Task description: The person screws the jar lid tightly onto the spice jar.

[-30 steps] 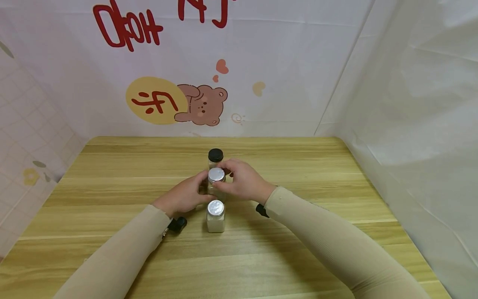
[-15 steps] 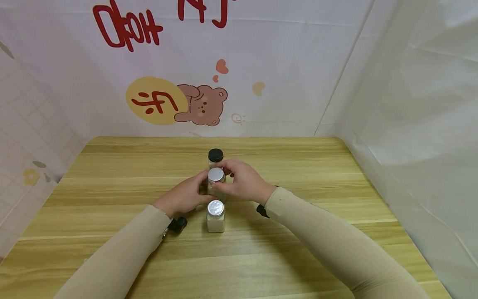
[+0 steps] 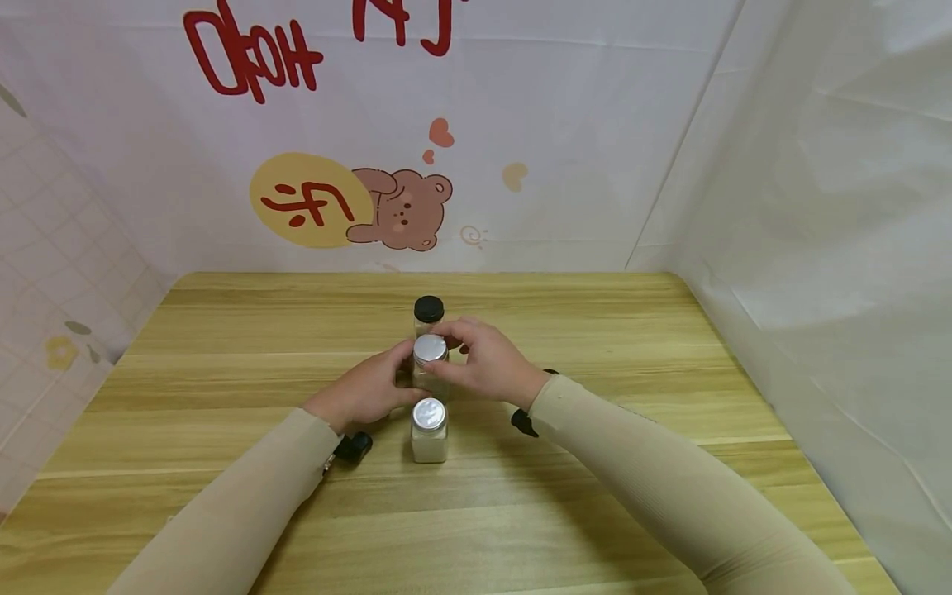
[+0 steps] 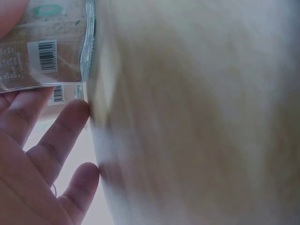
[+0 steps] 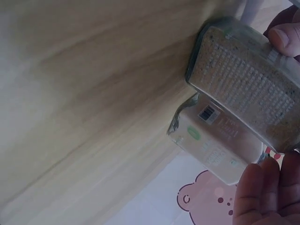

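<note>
Three square glass jars stand in a line on the table. The middle jar [image 3: 430, 376] has a silver lid [image 3: 430, 348]. The left hand [image 3: 368, 388] holds this jar low on its left side; in the left wrist view its barcode [image 4: 47, 55] faces the camera between thumb and fingers. From the right, the right hand [image 3: 483, 359] grips round the jar's top, thumb in front and fingers behind. Grainy brown contents show through the printed jar [image 5: 241, 84] in the right wrist view. Behind stands a jar with a black lid [image 3: 428, 308]; nearer is another silver-lidded jar [image 3: 429, 442].
The wooden table [image 3: 595, 496] meets a white wall sheet [image 3: 558, 99] at the back, printed with a bear [image 3: 409, 208] and red characters. A white sheet [image 3: 840, 207] hangs along the right side, close to the table's edge.
</note>
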The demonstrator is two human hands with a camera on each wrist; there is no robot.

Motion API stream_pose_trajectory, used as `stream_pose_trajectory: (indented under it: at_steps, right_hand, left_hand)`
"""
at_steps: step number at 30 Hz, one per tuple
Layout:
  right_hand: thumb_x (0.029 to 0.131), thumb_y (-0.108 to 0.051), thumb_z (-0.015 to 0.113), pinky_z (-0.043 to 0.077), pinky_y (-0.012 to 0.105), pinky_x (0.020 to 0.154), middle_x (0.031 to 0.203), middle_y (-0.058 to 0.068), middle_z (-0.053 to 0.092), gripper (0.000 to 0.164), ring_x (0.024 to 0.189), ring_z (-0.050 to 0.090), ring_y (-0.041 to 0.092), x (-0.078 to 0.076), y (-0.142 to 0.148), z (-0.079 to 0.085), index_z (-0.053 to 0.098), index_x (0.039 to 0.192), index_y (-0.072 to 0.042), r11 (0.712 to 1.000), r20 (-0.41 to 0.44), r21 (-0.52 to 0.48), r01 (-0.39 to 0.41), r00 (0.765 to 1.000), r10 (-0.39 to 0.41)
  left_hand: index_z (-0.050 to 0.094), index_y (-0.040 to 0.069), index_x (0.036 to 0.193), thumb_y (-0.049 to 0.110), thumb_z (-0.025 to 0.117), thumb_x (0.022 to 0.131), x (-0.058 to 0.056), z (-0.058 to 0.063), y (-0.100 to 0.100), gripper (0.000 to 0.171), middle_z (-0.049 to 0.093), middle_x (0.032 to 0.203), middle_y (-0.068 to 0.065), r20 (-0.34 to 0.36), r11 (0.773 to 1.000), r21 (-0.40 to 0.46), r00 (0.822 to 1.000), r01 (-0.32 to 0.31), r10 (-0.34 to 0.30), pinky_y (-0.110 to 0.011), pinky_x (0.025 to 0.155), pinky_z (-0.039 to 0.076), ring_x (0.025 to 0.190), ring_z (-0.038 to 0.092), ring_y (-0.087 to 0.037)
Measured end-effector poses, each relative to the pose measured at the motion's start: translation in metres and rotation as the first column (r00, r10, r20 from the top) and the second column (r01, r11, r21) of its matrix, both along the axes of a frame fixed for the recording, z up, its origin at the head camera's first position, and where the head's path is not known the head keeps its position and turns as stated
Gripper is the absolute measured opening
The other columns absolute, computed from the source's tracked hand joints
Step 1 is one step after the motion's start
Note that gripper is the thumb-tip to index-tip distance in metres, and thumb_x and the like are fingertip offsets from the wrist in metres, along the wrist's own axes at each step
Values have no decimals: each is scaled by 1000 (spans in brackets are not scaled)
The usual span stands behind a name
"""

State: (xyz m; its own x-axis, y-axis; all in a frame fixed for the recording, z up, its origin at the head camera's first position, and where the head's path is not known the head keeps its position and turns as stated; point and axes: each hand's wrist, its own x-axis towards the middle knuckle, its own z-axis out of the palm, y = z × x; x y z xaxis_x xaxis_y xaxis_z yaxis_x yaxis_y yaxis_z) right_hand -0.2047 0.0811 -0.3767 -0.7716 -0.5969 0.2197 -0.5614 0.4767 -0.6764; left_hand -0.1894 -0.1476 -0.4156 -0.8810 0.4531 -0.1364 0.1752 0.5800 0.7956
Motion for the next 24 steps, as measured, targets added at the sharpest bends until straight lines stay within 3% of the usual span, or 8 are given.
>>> stream_pose_trajectory:
  at_steps: [5,13,18,24]
  right_hand:
    - [94,-24,82,56,54,94,120,5,71,40,109,65,20,2,-1,-2,69,128,-9,999,19,-24,34,999,-34]
    - [93,-24,83,54,42,91,119,4,70,43,106,63,18,0,-1,-6,66,130,-9,999,11,-37,18,1000,-18]
    - [94,-22,80,55,49,92,119,6,70,49,105,61,19,-3,0,-7,65,139,-7,999,-6,-27,-30,1000,30]
    - [95,-23,80,55,52,93,119,5,69,43,107,61,19,-2,1,-6,68,135,-12,1000,19,-23,-21,1000,22]
  left_hand:
    - [41,30,156,29,82,94,0,1,1,75,56,152,-6,7,1000,-7,1000,-7,7,-58,120,38,143,51,-30]
    - [43,29,155,29,83,93,0,1,1,74,55,153,-6,10,1000,-17,1000,-13,13,-58,120,38,144,50,-30]
    - [38,33,159,31,82,93,0,1,0,79,51,158,-7,6,999,-40,1000,-11,11,-59,121,36,148,46,-31]
    - [35,33,161,32,82,94,0,2,0,82,46,163,-8,-11,998,-56,1000,-1,0,-61,123,34,152,42,-33]
